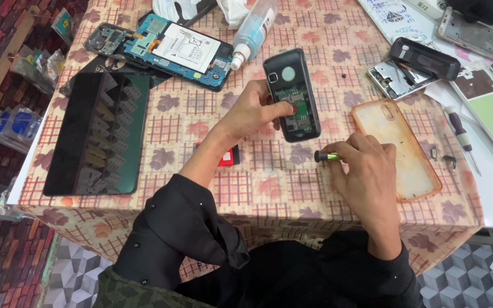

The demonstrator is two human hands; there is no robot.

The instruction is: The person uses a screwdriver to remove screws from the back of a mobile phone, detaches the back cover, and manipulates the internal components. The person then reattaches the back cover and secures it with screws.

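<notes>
Head view shows us at a table (338,51) spread with a checked, leaf-printed cloth, both of our hands at work over its middle. Our left hand (252,111) is closed around the lower left edge of a small dark phone (292,94), thumb across its open back, propping it tilted toward us so the exposed green board faces up; that hold seems meant to steady it for the tool. Our right hand (366,165) is curled shut on a small screwdriver (326,155) with a green band, its dark end poking out to the left, just below the phone's bottom edge and not touching it. So the phone sits up and to the left of the right-hand grip, near but apart. Around us lie 1 large dark tablet screen (101,131) at left, an opened tablet body (181,51) with a white battery, a clear bottle (253,28), an orange-tinted phone case (397,145) just right of the right hand, and a second screwdriver (462,134) farther right.
</notes>
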